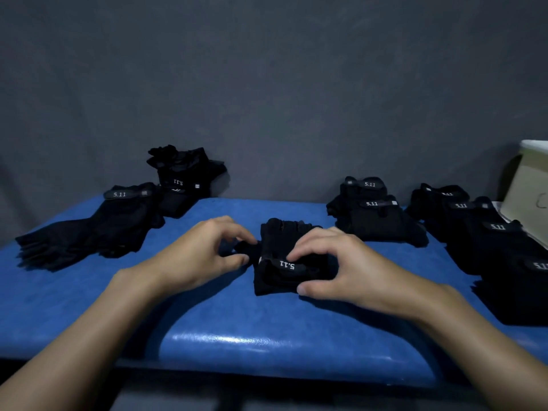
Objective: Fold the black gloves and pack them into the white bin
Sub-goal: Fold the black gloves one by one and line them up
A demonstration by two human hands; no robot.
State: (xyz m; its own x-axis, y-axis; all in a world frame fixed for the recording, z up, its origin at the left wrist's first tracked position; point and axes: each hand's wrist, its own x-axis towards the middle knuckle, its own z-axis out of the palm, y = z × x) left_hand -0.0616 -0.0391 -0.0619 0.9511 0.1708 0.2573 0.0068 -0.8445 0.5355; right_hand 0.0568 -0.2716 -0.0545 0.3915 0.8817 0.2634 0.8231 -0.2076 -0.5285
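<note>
A black glove with a white "5.11" wrist strap lies folded at the middle of the blue padded table. My right hand grips its right side, fingertips on the strap and thumb at the near edge. My left hand pinches the glove's left edge between thumb and fingers. Only a corner of the white bin shows at the far right edge.
Unfolded black gloves lie spread at the left, with a small heap behind them against the grey wall. Folded gloves sit in stacks at centre right and in a row along the right.
</note>
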